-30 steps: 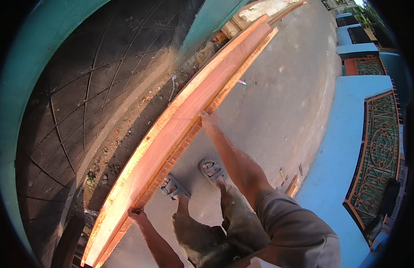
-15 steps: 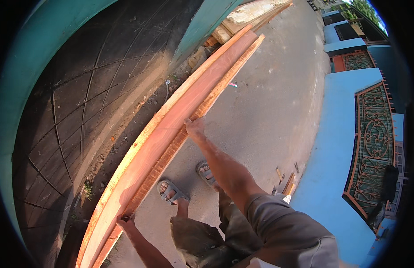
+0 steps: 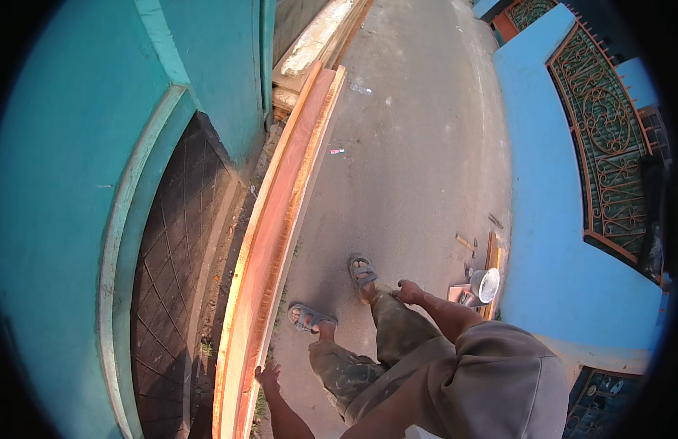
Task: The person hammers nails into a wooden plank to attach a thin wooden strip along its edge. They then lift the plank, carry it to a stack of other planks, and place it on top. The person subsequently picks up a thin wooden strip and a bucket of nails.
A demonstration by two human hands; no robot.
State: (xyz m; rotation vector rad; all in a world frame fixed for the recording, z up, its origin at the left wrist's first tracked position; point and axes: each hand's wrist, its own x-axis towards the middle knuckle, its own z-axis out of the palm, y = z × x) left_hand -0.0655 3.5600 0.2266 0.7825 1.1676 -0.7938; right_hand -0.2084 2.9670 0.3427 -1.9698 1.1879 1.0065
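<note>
A long wooden board [image 3: 286,194] with pale raised edges and a reddish channel down its middle runs along the left side of the lane, from the lower edge of the view to a stack of timber. My left hand [image 3: 267,377] is at its right edge near the close end, fingers apart, not wrapped round the wood. Well to the right of the board, my right hand [image 3: 408,292] hangs beside my knee with its fingers curled. I see nothing in it; the trouser leg [image 3: 397,318] is right beside it.
Pale timber [image 3: 321,40] lies beyond the board's far end. To the left are a green wall [image 3: 68,183] and a dark gate [image 3: 171,293]. By the blue wall [image 3: 540,183] at right sit a hammer [image 3: 467,243], wooden strips [image 3: 492,256] and a pale bucket [image 3: 484,285].
My right hand has let go of the board and moved right, to my knee. The left hand's grip has loosened. The board now lies at a steeper angle in view, and the view has turned.
</note>
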